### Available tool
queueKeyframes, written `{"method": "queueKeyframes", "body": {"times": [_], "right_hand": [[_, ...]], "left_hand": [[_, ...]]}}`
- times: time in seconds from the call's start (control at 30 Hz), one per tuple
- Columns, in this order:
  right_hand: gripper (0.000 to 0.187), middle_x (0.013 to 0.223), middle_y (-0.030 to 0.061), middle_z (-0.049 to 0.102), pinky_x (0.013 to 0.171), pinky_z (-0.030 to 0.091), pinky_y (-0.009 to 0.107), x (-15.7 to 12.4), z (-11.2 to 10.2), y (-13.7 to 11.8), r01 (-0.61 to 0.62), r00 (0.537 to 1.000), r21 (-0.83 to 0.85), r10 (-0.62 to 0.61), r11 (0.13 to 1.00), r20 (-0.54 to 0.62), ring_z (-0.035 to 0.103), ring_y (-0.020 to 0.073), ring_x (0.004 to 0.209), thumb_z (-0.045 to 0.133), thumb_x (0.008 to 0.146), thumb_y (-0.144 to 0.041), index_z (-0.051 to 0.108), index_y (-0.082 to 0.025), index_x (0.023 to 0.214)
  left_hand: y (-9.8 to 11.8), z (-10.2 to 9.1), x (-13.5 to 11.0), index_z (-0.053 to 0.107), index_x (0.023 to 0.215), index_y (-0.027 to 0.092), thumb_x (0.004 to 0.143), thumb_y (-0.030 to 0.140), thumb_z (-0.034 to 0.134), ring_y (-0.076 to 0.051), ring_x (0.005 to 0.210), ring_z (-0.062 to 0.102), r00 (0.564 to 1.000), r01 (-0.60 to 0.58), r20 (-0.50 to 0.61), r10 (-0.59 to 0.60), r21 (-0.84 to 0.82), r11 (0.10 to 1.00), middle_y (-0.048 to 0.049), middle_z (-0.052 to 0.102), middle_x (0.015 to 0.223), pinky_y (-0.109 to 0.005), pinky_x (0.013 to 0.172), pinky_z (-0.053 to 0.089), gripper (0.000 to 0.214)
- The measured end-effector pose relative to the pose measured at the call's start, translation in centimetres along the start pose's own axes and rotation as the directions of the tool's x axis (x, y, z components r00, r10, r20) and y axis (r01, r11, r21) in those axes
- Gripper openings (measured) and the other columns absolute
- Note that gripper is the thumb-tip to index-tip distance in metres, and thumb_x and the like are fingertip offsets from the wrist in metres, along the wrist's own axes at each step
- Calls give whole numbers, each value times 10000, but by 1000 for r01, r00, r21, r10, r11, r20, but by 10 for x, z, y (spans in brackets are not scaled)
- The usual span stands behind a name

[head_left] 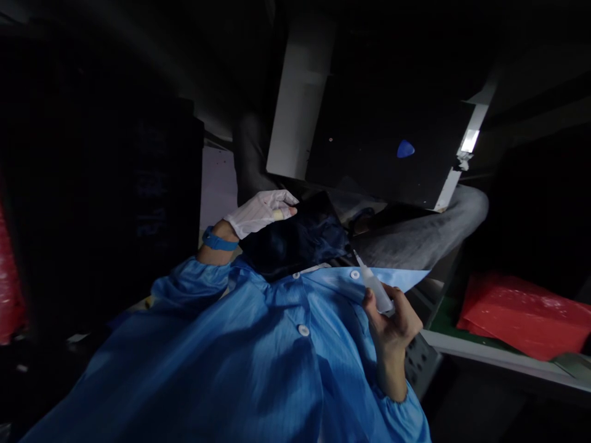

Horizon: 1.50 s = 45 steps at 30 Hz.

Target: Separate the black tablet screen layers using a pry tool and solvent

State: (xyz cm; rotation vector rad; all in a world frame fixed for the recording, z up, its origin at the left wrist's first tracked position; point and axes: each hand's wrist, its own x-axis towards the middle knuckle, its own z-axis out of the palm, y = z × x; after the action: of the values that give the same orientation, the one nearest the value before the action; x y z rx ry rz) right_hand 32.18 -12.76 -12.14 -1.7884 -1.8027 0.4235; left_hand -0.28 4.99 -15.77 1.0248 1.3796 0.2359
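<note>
My right hand (392,320), bare, is closed around a small whitish squeeze bottle (376,289). Its thin nozzle points up and to the left, toward my lap. My left hand (263,212) wears a white glove, with a yellowish wrap on one digit and a bare fingertip showing. Its fingers are curled together at the upper left of a dark, glossy sheet or bag (305,240) lying across my lap. Whatever sits between those fingers, if anything, is too dark to make out.
Ahead stands a dark panel with light edges (295,111), bearing a small blue piece (406,149). A red plastic package (521,314) rests on a green-topped shelf at right. Dark stacked shapes (152,184) rise at left, with more red plastic (9,289) at the edge.
</note>
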Motion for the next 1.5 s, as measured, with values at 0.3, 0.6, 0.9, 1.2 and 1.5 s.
{"method": "queueKeyframes", "body": {"times": [0.3, 0.6, 0.9, 1.2, 1.5], "right_hand": [[292, 683, -24, 663, 510, 425, 278, -4, 0, -3, -7, 1000, -17, 7, 1000, -20, 546, 141, 502, 711, 1129, -430, 763, -199, 958], [261, 714, -17, 696, 513, 401, 279, -12, 4, -2, -39, 993, 11, 40, 999, -114, 560, 144, 508, 736, 1113, -418, 747, -211, 954], [316, 955, 68, 772, 805, 587, 401, 61, 8, 15, -153, 891, 226, 233, 962, -389, 736, 259, 874, 796, 1051, -514, 794, -198, 1043], [317, 1031, 47, 746, 859, 654, 394, 182, 69, 73, -18, 950, 294, 108, 956, -293, 745, 222, 911, 728, 995, -458, 676, -220, 1198], [425, 1297, 117, 741, 964, 658, 423, 156, 44, 67, -6, 952, 442, 141, 897, -273, 777, 256, 1131, 793, 1038, -440, 640, -221, 1367]], "left_hand": [[2, -2, -2, 683, 979, 211, 779, 437, 855, -139, 925, 593, 1000, -14, 5, 15, -35, 999, 11, 682, 947, -344, 1019, 524, 348], [5, -3, -6, 671, 1016, 203, 811, 446, 822, -138, 939, 574, 1000, -11, 22, 12, -27, 1000, 11, 696, 966, -338, 1029, 527, 352], [23, 10, -24, 737, 1064, 212, 837, 571, 802, -207, 988, 742, 992, -86, 96, 78, 82, 993, -58, 801, 1046, -362, 981, 617, 429], [67, 38, -47, 789, 1263, 135, 1039, 509, 569, -242, 896, 764, 897, -335, 402, 185, 345, 877, -99, 835, 1022, -361, 853, 564, 488], [67, 47, -38, 783, 1151, 222, 1016, 660, 555, -217, 843, 751, 897, -249, 440, 49, 409, 878, -47, 838, 1001, -328, 777, 526, 512]]}}
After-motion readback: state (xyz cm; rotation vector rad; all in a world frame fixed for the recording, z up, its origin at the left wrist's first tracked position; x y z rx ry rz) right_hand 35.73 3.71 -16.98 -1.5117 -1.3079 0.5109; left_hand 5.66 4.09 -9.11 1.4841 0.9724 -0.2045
